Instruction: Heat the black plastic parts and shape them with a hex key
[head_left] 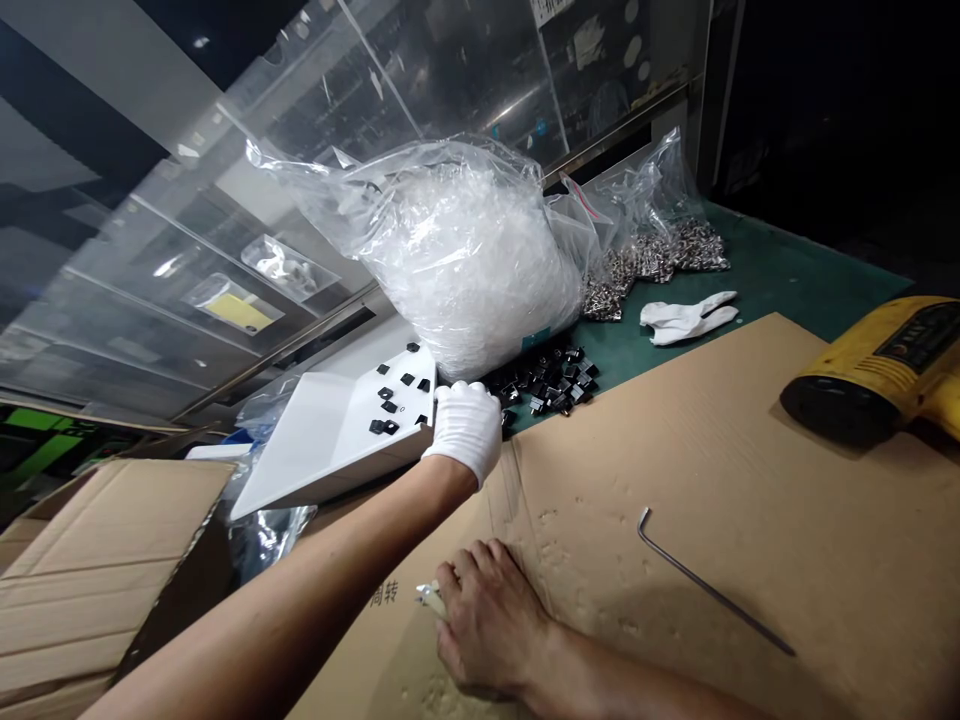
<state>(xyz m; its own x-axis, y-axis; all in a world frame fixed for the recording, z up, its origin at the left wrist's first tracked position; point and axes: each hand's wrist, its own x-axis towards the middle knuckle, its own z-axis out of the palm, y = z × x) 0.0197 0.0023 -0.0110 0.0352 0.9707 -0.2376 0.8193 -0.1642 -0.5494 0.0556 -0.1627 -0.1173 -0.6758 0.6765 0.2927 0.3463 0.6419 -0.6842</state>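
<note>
My left hand (466, 428), in a white glove that leaves the wrist bare, is closed at the right end of a white plastic tray (307, 440), its fingers curled by the rim. Several small black parts (386, 395) lie in the tray, mostly toward the hand. A pile of the same black parts (555, 382) sits just beyond the glove. My bare right hand (491, 615) rests on the cardboard, closed around a small pale tool (431, 598) with a forked tip. The palm hides the rest of that tool.
A big clear bag of white filling (480, 260) stands behind the tray, near bags of small metal pieces (652, 255). A white glove (688, 318) lies on the green table (810, 262). An Allen key (712, 585) and a yellow power tool (877, 375) rest on the cardboard sheet (750, 450). A carton (97, 560) stands left.
</note>
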